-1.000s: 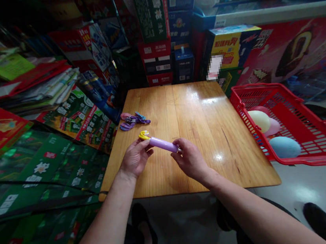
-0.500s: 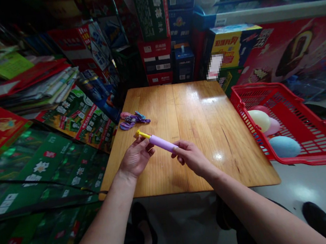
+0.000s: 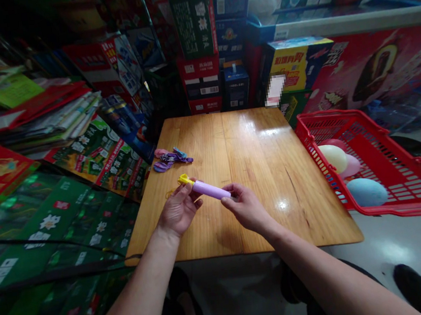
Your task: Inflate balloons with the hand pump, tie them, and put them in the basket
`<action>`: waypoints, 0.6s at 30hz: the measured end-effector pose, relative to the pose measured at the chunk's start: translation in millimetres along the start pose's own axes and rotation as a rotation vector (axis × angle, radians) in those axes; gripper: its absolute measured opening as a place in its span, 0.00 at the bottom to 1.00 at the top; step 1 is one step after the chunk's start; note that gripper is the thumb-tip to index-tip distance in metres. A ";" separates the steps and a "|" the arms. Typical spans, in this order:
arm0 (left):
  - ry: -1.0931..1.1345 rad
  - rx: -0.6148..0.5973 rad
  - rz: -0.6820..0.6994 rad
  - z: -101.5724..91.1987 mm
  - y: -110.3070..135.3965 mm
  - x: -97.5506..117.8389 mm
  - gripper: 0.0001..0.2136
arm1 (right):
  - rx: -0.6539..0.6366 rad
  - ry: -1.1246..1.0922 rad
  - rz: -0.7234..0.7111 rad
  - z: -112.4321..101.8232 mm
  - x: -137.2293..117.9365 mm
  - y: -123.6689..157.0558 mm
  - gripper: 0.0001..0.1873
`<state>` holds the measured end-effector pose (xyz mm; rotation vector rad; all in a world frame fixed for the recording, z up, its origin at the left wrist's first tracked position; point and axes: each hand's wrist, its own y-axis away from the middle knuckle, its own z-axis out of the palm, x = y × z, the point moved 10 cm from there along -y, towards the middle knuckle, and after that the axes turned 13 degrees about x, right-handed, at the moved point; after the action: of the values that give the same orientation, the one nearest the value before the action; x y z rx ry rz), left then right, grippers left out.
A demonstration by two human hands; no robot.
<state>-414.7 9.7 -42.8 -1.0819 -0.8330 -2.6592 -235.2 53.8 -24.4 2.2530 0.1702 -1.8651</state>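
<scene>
My hands hold a lilac tube with a yellow tip, probably a hand balloon pump (image 3: 210,189), level above the wooden table (image 3: 278,210). My left hand (image 3: 180,212) is at the yellow end, with its fingertips against the yellow piece (image 3: 185,180). A thin yellow strand (image 3: 169,193) shows beside those fingers. My right hand (image 3: 245,208) pinches the tube's other end. A small heap of deflated pink and purple balloons (image 3: 171,158) lies on the table, beyond my left hand.
A red plastic basket (image 3: 345,128) with inflated balloons (image 3: 367,192) stands right of the table, at about its height. Stacked printed cartons rise behind the table, and green and red boxes crowd the left side. A shiny floor lies below the right side.
The lilac tube now lies more level and has shifted slightly left. The yellow piece sits closer against its tip, and my hands are closer together.
</scene>
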 end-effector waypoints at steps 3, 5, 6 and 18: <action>0.051 0.056 -0.019 -2.0 -4.0 -8.5 0.12 | 0.021 0.039 -0.067 0.3 -5.0 0.0 0.10; 0.050 0.089 -0.022 -2.7 -6.3 -11.4 0.13 | 0.029 0.034 -0.085 1.1 -6.1 -1.9 0.10; 0.047 0.104 -0.014 -3.3 -7.4 -10.7 0.13 | 0.036 0.023 -0.084 1.0 -5.8 -3.6 0.11; 0.191 0.136 0.005 -6.3 -12.0 3.1 0.09 | -0.219 -0.786 0.536 17.8 9.4 1.0 0.17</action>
<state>-424.7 16.4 -49.6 -0.7826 -0.9541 -2.6058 -250.2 48.2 -36.7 1.1358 -0.3068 -2.1011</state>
